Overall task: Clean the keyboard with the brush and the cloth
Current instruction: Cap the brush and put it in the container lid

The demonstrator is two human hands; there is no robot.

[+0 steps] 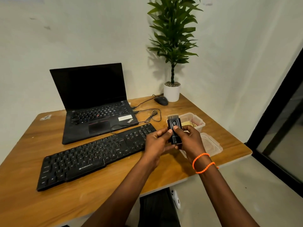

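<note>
A: Two hands on one tool. The left hand (157, 141) and the right hand (188, 141) both have their fingers curled round the black keyboard brush (174, 131), holding it upright above the desk (91, 192) with the bristles pointing to twelve o'clock. The right thumb rests just below the oval button on its face.

B: And the keyboard?

A: The black Zebronics keyboard (91, 154) lies flat on the desk at about nine o'clock from the hands. Its long axis runs from eight o'clock up to two o'clock, and its number-pad end sits right beneath the left hand. So that hand is the nearer one.

B: Where's the cloth?

A: At one o'clock from the hands there's an open plastic container (199, 124) with something yellowish folded inside. That may be the cloth, but I cannot tell for sure. Its lid (213, 147) lies at four o'clock, just beside the right wrist.

B: So what comes next, do you think?

A: Tipping the bristles down and sweeping towards eight o'clock along the key rows, I'd guess. No brushing has started yet.
</note>
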